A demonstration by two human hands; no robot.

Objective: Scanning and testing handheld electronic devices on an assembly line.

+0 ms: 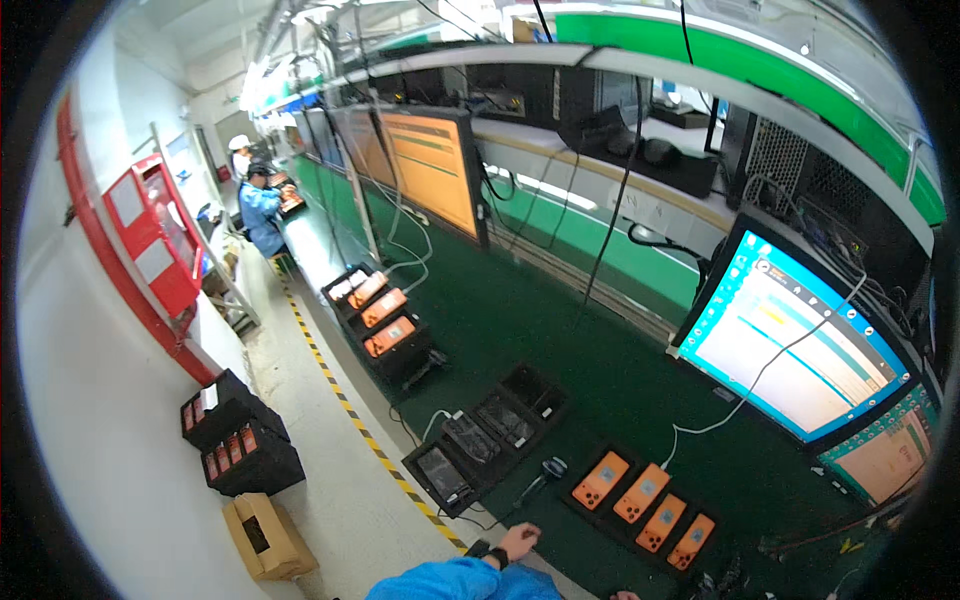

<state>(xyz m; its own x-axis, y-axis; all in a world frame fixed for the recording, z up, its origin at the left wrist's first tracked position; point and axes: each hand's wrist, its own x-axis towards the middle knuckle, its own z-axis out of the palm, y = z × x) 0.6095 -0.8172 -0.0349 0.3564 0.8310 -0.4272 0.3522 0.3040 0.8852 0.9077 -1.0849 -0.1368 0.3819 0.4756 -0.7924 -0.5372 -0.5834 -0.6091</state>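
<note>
My left hand (519, 541), with a dark watch at the wrist and a blue sleeve, rests at the near edge of the green bench. Its fingers look loosely curled, and nothing shows in them. Only a sliver of my right hand (625, 596) appears at the bottom edge; its fingers are hidden. Just beyond the left hand lies a black handheld scanner (541, 481). To its right, several orange phones (640, 492) sit in a row in a black tray (606, 523). A white cable (705, 431) runs to one phone. Left of the scanner, another black tray (548, 403) holds dark phones (437, 472).
A lit monitor (795, 335) stands at right, an orange-screened one (430, 165) farther off. More orange phones (389, 337) lie in a tray up the bench. Black crates (255, 460) and a cardboard box (268, 540) stand on the floor at left. Two people (262, 212) are far off.
</note>
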